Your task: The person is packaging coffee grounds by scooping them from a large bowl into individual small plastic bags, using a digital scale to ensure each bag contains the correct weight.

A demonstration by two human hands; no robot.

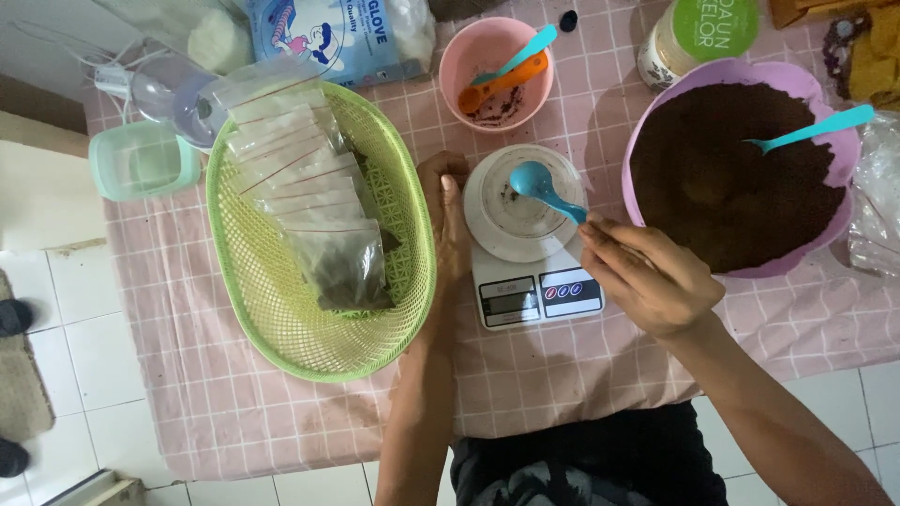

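Observation:
My right hand (647, 276) grips a blue plastic spoon (544, 187) whose bowl hangs over the round white pan of a small kitchen scale (525, 234). A few dark crumbs lie on the pan. My left hand (448, 220) rests between the scale and a green mesh basket (272, 309), fingers curled against the pan's left edge, holding nothing that I can see. The basket holds several small clear zip bags (309, 197), some filled with dark powder. To the right stands a purple bowl (656, 122) full of brown powder with a teal spoon (816, 126) in it.
A pink bowl (492, 70) with an orange and a teal spoon sits behind the scale. A green-lidded jar (698, 37), a glove package (347, 37) and a mint box (141, 159) stand along the back and left. The pink checked cloth (562, 375) ends near my body.

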